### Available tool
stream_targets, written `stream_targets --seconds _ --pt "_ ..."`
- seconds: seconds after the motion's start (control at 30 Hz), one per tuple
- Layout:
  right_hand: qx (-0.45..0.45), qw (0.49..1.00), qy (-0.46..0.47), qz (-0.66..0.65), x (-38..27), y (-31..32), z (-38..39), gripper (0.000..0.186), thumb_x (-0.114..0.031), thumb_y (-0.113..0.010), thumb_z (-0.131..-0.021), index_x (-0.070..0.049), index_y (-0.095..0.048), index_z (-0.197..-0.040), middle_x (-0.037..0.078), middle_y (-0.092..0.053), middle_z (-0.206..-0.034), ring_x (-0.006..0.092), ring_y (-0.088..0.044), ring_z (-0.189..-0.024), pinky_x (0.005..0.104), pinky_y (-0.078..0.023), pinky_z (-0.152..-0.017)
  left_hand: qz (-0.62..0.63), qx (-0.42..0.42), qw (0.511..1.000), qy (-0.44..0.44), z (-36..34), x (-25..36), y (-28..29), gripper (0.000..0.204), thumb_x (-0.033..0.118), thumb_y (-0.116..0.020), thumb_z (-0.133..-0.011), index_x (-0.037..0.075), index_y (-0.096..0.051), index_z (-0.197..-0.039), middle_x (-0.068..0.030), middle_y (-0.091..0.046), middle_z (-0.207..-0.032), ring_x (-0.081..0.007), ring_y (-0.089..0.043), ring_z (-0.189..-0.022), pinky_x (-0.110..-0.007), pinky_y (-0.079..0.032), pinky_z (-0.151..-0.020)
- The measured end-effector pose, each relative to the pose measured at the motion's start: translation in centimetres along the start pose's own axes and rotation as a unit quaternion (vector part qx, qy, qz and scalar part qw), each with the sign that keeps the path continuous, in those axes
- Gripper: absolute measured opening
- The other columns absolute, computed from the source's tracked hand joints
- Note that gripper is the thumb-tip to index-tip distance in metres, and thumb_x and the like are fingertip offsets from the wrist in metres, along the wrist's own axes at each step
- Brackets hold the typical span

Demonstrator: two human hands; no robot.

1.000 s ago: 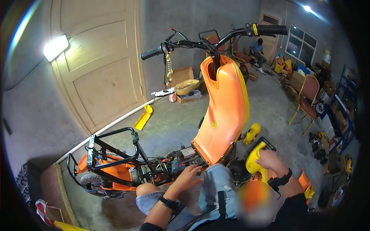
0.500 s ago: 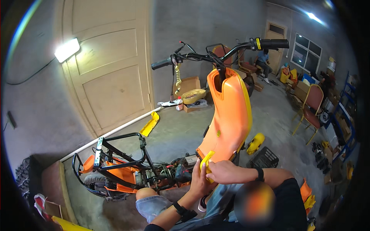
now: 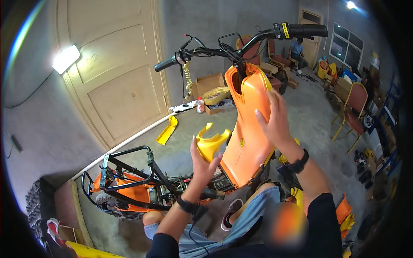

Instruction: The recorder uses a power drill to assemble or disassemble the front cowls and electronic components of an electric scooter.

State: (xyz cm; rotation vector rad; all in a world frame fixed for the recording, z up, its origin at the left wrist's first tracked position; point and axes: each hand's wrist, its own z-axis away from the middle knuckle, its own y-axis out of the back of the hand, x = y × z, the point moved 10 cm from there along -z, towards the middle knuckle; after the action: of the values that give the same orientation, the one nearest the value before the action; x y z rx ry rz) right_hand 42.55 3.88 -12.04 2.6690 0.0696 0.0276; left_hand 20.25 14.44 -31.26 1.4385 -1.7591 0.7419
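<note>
A yellow plastic trim piece (image 3: 211,144) with a curved cutout at its top is held up by my left hand (image 3: 203,162), its fingers behind it and thumb at its lower edge. Just right of it stands the orange body cover (image 3: 247,146) of a small motorbike, with a hollow at the top around the steering stem. My right hand (image 3: 278,122) rests at the cover's right edge, fingers stretched out and nothing in them. Above the cover spreads the black handlebar (image 3: 241,52) with its grips and cables. The black rear frame (image 3: 129,174) lies bare to the left.
Another yellow panel (image 3: 167,130) lies on the floor by the wall pipe. Behind it an open cardboard box (image 3: 209,86) holds a yellow part. A red chair (image 3: 356,103) and shelving stand at right. A seated person (image 3: 297,53) is far back. A lamp (image 3: 66,59) shines at left.
My hands have come apart. The left has lifted the yellow trim piece up and left of the cover; the right has let go of it and moved up to the cover's right side.
</note>
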Motion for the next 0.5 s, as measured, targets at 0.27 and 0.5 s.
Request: stream_targets --seconds 0.27,0.5 --pt "0.014 0.997 -0.079 0.017 6.3 -4.9 1.2 0.099 -0.038 -0.082 -0.078 0.006 -0.028 -0.149 0.032 -0.043 -0.142 0.0488 -0.045 -0.128 0.0525 -0.037 -0.109 0.009 0.022 0.996 -0.092 -14.3 3.3 -7.7 0.104 0.033 -0.079 -0.085 -0.005 -0.012 -0.155 -0.0271 -0.028 -0.152 -0.0378 -0.029 -0.143 -0.046 -0.024 -0.119" --pt "0.081 0.995 -0.061 0.013 7.4 -5.7 2.7 0.1 -0.033 -0.085 -0.073 0.005 -0.03 -0.148 0.031 -0.047 -0.138 0.0491 -0.05 -0.122 0.0524 -0.044 -0.104 -0.002 0.028 0.988 -0.155 -19.5 3.6 -11.7 0.106 0.039 -0.078 -0.085 -0.005 -0.011 -0.155 -0.0297 -0.03 -0.148 -0.042 -0.033 -0.14 -0.048 -0.028 -0.117"
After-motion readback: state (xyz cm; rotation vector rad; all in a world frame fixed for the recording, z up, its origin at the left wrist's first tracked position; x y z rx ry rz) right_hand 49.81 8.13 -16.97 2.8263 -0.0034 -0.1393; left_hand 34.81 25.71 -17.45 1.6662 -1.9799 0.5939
